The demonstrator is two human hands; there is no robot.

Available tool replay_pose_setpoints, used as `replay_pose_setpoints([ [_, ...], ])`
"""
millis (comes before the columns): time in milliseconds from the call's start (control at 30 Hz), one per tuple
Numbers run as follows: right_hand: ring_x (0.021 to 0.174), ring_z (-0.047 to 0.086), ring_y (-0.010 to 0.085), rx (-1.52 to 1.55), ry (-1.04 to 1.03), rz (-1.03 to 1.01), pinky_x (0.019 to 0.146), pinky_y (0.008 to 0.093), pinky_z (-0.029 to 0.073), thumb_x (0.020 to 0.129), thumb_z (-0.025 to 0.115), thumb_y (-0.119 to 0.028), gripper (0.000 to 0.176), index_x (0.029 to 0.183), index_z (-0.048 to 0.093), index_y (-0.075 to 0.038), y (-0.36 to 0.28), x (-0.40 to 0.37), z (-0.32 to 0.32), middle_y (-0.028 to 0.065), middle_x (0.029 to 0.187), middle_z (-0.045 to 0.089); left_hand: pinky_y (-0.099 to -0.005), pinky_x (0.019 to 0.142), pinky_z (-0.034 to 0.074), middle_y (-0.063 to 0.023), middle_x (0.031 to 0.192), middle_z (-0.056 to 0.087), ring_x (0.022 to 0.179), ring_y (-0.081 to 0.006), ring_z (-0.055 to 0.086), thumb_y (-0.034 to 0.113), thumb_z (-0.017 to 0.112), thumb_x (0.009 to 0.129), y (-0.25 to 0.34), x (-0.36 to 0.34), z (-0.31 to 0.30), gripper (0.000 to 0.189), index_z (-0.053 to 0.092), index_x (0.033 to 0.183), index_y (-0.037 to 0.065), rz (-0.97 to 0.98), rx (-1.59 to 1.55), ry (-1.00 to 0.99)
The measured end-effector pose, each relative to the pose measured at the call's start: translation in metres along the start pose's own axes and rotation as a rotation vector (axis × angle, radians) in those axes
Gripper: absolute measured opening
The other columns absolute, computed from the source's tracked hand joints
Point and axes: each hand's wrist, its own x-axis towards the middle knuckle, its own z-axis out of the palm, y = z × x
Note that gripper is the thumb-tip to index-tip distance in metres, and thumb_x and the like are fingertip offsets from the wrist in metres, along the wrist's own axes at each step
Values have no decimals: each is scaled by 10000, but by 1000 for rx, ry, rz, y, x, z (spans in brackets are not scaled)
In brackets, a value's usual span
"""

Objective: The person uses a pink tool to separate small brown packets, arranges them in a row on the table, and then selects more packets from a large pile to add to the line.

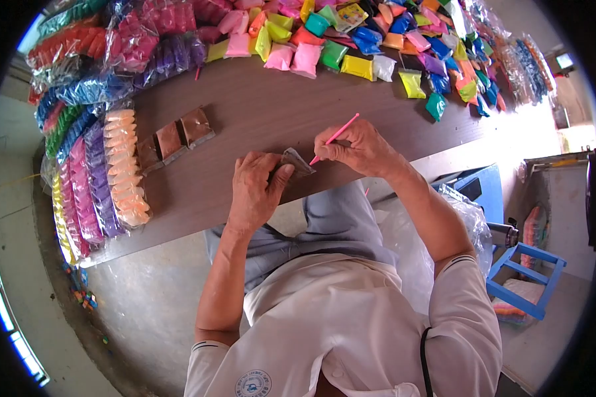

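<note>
My left hand [257, 182] holds a small brown square piece [296, 163] at the table's near edge, its thumb and fingers closed on the left side. My right hand [361, 147] pinches a thin pink stick [335, 137], whose lower tip points down beside the brown piece's right corner. Whether the tip touches the piece I cannot tell. To the left on the brown table [245, 99], three brown squares [171, 139] in clear wrapping lie in a slanting row.
Colourful small packets [357, 67] are heaped along the far side. Bagged strips of packets [125, 169] line the left side, beside stacked bags [93, 86]. A blue stool [526, 281] and a clear plastic bag [404, 264] are at the lower right.
</note>
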Motion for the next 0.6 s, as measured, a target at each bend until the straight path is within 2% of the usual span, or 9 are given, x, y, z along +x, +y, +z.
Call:
replay_pose_setpoints([
  [300, 716, 567, 73, -95, 39, -40, 678, 261, 480, 957, 685, -289, 272, 935, 700, -18, -5, 4, 4, 0, 735, 634, -390, 829, 402, -112, 863, 625, 847, -291, 540, 279, 646, 960, 2, 0, 0, 250, 676, 950, 31, -26, 1, -13],
  [367, 717, 586, 82, -63, 58, -63, 679, 268, 491, 950, 694, -262, 247, 933, 701, -15, -7, 4, 6, 19, 745, 654, -389, 834, 414, -75, 878, 686, 896, -264, 587, 262, 671, 935, 2, 0, -1, 208, 700, 951, 57, -40, 24, -13],
  [467, 713, 601, 91, -170, 66, -50, 682, 271, 499, 941, 703, -238, 227, 931, 699, -11, -10, 5, 7, 37, 755, 668, -389, 838, 416, -78, 888, 690, 898, -266, 590, 251, 673, 932, 1, 0, -1, 199, 702, 952, 55, -24, 32, -21],
  [600, 705, 606, 99, -177, 64, -61, 677, 273, 501, 941, 701, -215, 207, 929, 697, -8, -8, 6, 8, 47, 750, 666, -390, 832, 405, -106, 856, 628, 854, -281, 548, 283, 647, 960, -1, -1, 1, 255, 685, 959, 30, -7, 5, -12],
])
